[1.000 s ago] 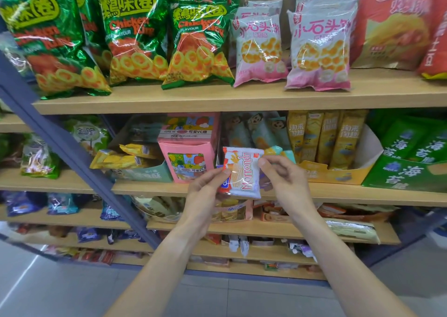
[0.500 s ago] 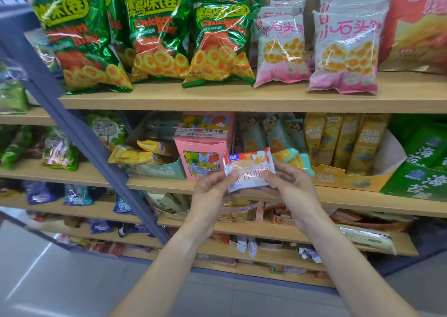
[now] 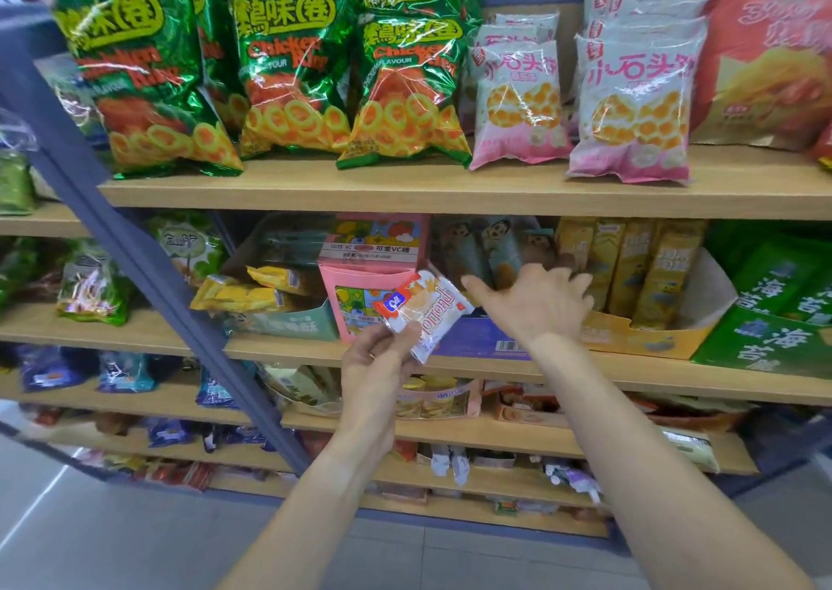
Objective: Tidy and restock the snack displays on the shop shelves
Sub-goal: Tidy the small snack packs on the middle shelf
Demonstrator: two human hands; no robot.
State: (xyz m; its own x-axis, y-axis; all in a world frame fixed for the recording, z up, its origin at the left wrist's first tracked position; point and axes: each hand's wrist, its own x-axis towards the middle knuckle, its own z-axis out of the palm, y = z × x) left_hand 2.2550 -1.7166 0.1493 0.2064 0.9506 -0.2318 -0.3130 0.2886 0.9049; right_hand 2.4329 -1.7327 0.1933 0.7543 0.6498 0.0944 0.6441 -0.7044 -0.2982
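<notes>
**Now one wafer packet in hand, the other hand at the shelf**

Now we hold a small white wafer packet (image 3: pixel 423 312) in our left hand (image 3: pixel 378 360), thumb and fingers pinching its lower corner so it tilts up and to the right. The packet sits in the air just in front of the pink candy box (image 3: pixel 373 274) on the middle shelf (image 3: pixel 630 364). A ring shows on one finger of that hand.

Our right hand (image 3: pixel 535 303) reaches forward over the same shelf with its fingers spread and straight, its grip released and holding nothing. It hovers over a purple display box (image 3: pixel 477 339), with the fingertips near the teal cartoon packets (image 3: pixel 486 247) standing behind. We cannot tell whether the fingers touch them.

Just right of that hand, yellow packets (image 3: pixel 648 269) stand upright in an orange tray (image 3: pixel 639 341), and green seaweed boxes (image 3: pixel 774 319) fill the far right. On the top shelf (image 3: pixel 450 188) green chicken ring bags (image 3: pixel 288 71) lean beside pink and white snack bags (image 3: pixel 635 107).
</notes>
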